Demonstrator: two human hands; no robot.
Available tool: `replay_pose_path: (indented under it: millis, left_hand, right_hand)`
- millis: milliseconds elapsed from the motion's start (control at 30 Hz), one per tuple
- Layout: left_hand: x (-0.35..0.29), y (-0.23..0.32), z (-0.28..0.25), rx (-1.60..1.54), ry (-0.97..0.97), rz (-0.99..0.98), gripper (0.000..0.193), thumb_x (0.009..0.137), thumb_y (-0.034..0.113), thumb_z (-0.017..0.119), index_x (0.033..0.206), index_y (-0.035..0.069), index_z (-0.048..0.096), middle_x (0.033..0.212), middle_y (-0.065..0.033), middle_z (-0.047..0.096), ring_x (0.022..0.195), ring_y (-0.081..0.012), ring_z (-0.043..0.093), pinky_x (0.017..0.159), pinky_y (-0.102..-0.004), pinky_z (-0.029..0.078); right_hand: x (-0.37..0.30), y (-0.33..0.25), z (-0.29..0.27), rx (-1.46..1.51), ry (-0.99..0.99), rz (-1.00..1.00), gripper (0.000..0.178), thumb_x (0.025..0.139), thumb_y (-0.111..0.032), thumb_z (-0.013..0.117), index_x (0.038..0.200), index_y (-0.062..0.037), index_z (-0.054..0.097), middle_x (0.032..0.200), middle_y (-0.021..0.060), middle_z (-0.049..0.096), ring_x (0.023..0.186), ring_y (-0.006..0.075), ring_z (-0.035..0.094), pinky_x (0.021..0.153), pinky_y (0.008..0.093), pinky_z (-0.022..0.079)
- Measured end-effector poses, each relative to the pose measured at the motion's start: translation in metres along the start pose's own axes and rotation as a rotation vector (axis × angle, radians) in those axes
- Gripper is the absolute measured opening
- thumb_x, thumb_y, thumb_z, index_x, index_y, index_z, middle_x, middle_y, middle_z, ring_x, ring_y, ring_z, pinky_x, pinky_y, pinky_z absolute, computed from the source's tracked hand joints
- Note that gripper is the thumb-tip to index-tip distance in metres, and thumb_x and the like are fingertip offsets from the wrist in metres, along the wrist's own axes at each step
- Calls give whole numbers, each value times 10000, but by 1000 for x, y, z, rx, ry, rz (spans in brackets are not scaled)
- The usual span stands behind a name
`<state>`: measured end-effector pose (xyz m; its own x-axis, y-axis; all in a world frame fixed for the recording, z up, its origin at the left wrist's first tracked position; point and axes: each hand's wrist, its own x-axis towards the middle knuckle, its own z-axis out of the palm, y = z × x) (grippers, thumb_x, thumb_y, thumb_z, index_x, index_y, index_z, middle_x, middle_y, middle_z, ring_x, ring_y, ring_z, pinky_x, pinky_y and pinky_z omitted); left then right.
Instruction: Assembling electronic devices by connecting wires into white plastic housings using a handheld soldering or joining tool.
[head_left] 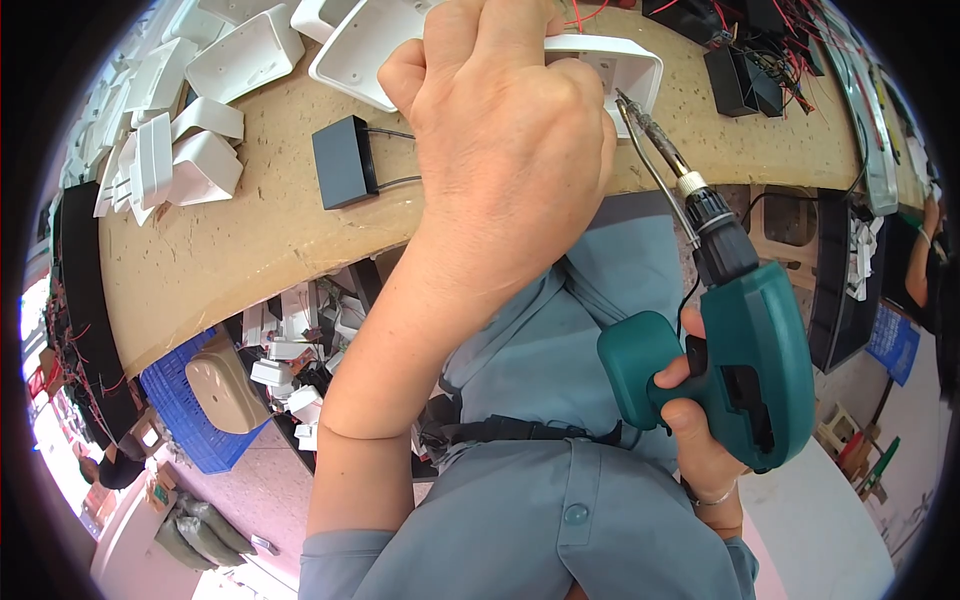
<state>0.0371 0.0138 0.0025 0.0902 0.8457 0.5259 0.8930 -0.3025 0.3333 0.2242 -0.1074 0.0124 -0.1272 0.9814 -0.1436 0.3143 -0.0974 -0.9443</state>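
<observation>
My right hand grips a teal soldering gun with a black collar and a thin bent feed tube. Its metal tip points up and left, at a white plastic housing on the table; whether they touch I cannot tell. My left hand is closed over the work, between that housing and another white housing. The fingertips and whatever they hold are hidden behind the hand. A small black box with two dark wires lies just left of my left wrist.
White housings are piled at the table's left. Black boxes with red wires sit at the back right. Below the worn tabletop stand a blue crate and a bin of white parts. Another person's arm shows far right.
</observation>
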Motion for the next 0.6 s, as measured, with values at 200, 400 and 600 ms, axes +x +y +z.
replay_pose_path:
  millis: [200,400,600]
  left_hand:
    - [0,1,-1,7,-5,-4,73,606,68,583,605,-2,565,907,-125,514,833,-290,464,709,-398,309]
    - [2,2,-2,9,-21,-18,74,618,69,583,608,-4,573,912,-121,519,838,-290,466,714,-398,309]
    - [2,3,-3,36,-22,-21,83,631,82,588,618,0,583,922,-111,526,842,-284,471,725,-394,310]
  right_hand:
    - [0,0,-13,-182,-57,-154,675,665,-284,746,1162,39,424,1089,170,538,717,135,572,653,244,458]
    - [0,6,-14,-122,-24,-203,655,679,-303,734,1146,44,432,1067,164,544,700,133,574,640,249,459]
    - [-2,9,-15,-80,15,-214,631,684,-328,725,1118,43,458,1039,154,557,693,130,573,635,244,459]
